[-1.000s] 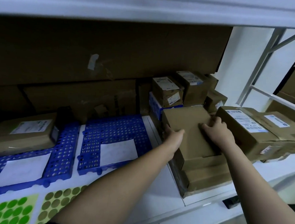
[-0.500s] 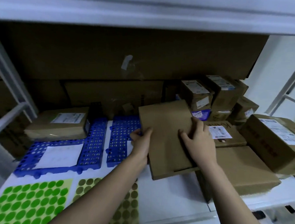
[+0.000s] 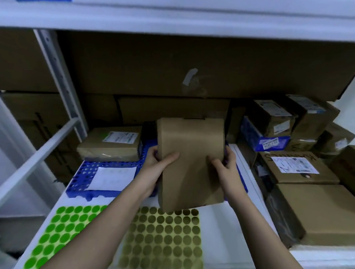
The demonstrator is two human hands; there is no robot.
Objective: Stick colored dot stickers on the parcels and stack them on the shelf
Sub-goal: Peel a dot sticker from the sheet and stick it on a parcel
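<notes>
Brown parcel [image 3: 190, 163], frame centre; left hand [image 3: 161, 161] and right hand [image 3: 225, 167] gripping its sides; green dots [image 3: 66, 229], olive dots [image 3: 164, 239] below.

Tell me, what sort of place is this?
Probably a parcel storeroom or small warehouse. Labelled cardboard parcels are piled on a white metal shelf, sheets of dot stickers lie ready for marking, and both hands hold a plain box.

Brown parcel [image 3: 191, 163], green dot stickers [image 3: 66, 231], blue mat [image 3: 83, 179]
</notes>
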